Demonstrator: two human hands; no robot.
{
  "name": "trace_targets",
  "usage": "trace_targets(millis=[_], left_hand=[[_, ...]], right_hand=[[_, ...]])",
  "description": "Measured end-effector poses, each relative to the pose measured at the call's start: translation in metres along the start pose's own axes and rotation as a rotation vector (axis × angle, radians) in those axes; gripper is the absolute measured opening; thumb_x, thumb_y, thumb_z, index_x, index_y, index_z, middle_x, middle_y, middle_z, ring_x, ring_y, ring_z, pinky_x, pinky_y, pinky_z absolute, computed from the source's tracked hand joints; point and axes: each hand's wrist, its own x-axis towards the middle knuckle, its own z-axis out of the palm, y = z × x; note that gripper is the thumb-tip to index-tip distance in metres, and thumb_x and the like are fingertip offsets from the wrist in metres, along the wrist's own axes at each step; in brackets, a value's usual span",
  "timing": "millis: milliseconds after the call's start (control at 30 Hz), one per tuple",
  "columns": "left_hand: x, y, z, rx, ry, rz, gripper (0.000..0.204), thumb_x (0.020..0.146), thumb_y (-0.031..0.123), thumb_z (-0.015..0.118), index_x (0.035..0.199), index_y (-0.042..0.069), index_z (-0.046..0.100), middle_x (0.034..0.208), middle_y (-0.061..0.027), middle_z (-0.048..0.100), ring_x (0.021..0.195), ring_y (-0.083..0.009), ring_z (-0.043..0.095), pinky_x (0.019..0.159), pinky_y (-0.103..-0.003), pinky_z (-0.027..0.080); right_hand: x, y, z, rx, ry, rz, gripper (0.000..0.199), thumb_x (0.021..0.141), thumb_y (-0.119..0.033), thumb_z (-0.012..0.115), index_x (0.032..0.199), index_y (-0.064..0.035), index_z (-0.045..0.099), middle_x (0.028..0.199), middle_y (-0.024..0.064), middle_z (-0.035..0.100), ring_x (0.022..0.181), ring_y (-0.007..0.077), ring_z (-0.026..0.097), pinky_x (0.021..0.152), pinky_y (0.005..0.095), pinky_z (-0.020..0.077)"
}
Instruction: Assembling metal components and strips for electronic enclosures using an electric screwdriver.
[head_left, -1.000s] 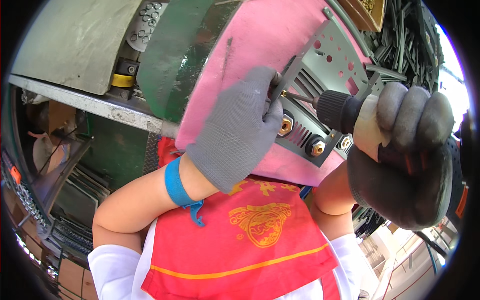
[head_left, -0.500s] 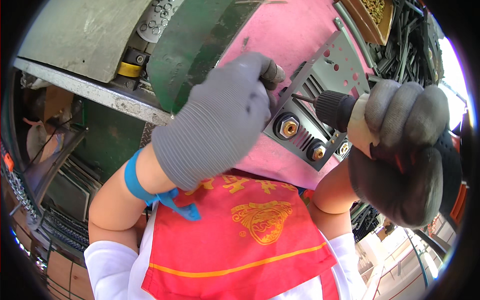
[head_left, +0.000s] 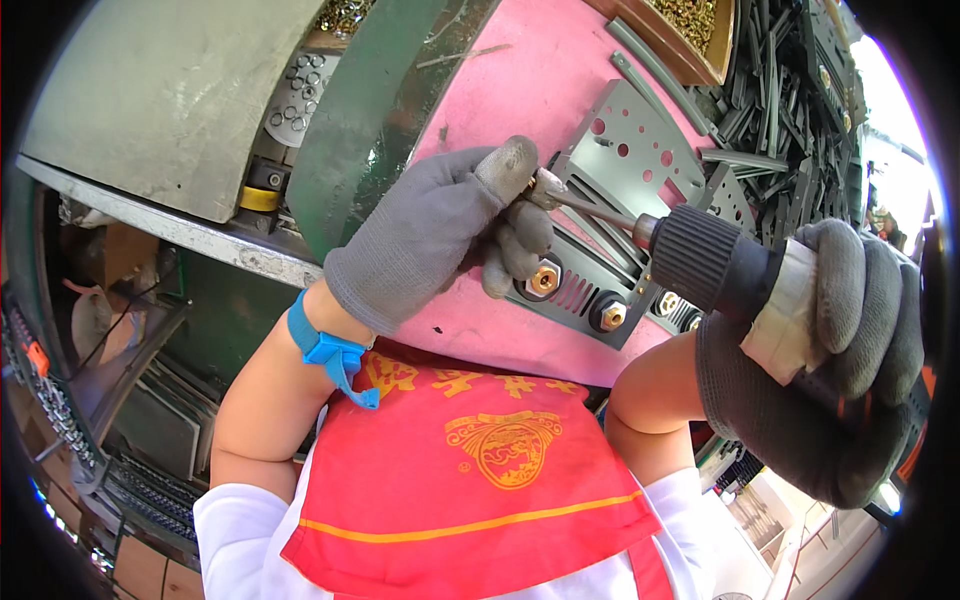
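Note:
My right hand (head_left: 862,330), in a dark grey work glove, is wrapped round a power screwdriver (head_left: 705,262) with a black ribbed collar and pale tape behind it. Its long metal bit points left and meets the fingertips of my left hand (head_left: 425,225). Also gloved in grey, that hand is pinched at the bit's tip; a small brass-coloured bit shows there, too little to name. Below the bit lies a grey metal panel (head_left: 640,125) with round holes and slots. Along its near edge sit brass-centred connectors (head_left: 609,312) with black collars. My left hand hides the panel's left end.
A pink sheet (head_left: 500,85) covers the work surface. At the back stands an open box (head_left: 722,55) of small brass parts. Dark metal strips (head_left: 765,110) are heaped at the right. To the left are a green metal plate (head_left: 350,120) and a white dish (head_left: 290,120) of rings.
My left hand has turned, bringing its pinched fingertips to the bit's tip. The screwdriver has shifted right and slightly nearer. The panel appears farther left in view.

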Motion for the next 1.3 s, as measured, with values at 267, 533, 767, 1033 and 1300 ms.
trace_targets(millis=[267, 533, 767, 1033, 1300], left_hand=[[0.008, -0.008, 0.008, -0.165, 0.080, 0.030, 0.050, 0.101, 0.048, 0.052, 0.112, 0.000, 0.062, 0.077, 0.0001, 0.059, 0.064, -0.0087, 0.053, 0.056, -0.023, 0.042], [0.008, -0.008, 0.014, -0.170, 0.103, -0.001, 0.055, 0.097, 0.054, 0.054, 0.105, 0.001, 0.065, 0.070, 0.0000, 0.057, 0.056, -0.0083, 0.049, 0.051, -0.023, 0.038], [0.003, -0.002, 0.010, 0.288, 0.256, 0.114, 0.055, 0.098, 0.047, 0.058, 0.123, -0.001, 0.062, 0.069, 0.0031, 0.048, 0.057, -0.0064, 0.043, 0.053, -0.022, 0.037], [0.009, -0.032, 0.026, 0.761, 0.406, 0.253, 0.055, 0.082, 0.000, 0.067, 0.136, 0.000, 0.054, 0.070, 0.0023, 0.037, 0.065, -0.0072, 0.038, 0.060, -0.024, 0.040], [0.011, -0.030, 0.029, 0.749, 0.410, 0.256, 0.037, 0.088, 0.001, 0.060, 0.125, 0.000, 0.058, 0.067, -0.0009, 0.036, 0.062, -0.0097, 0.040, 0.059, -0.028, 0.041]], right_hand=[[0.003, 0.027, 0.045, 0.050, 0.113, -0.033, 0.021, 0.068, -0.009, 0.066, 0.077, -0.0130, 0.048, 0.074, -0.0041, 0.053, 0.064, 0.0067, 0.052, 0.068, 0.0246, 0.0387], [-0.004, 0.037, 0.042, 0.149, 0.212, -0.219, 0.019, 0.067, -0.010, 0.066, 0.071, -0.0142, 0.048, 0.069, -0.0042, 0.051, 0.060, 0.0062, 0.050, 0.063, 0.0234, 0.0398], [-0.008, 0.030, 0.029, 0.178, 0.213, -0.198, 0.018, 0.066, -0.009, 0.066, 0.072, -0.0126, 0.049, 0.068, -0.0024, 0.049, 0.061, 0.0063, 0.047, 0.064, 0.0238, 0.0390], [-0.014, 0.035, 0.027, 0.038, 0.185, -0.031, 0.016, 0.072, -0.014, 0.062, 0.077, -0.0118, 0.047, 0.070, -0.0007, 0.046, 0.066, 0.0100, 0.043, 0.066, 0.0259, 0.0365], [-0.016, 0.039, 0.027, -0.100, 0.134, 0.149, 0.017, 0.078, -0.018, 0.059, 0.081, -0.0111, 0.044, 0.073, 0.0011, 0.043, 0.071, 0.0137, 0.039, 0.068, 0.0281, 0.0341]])
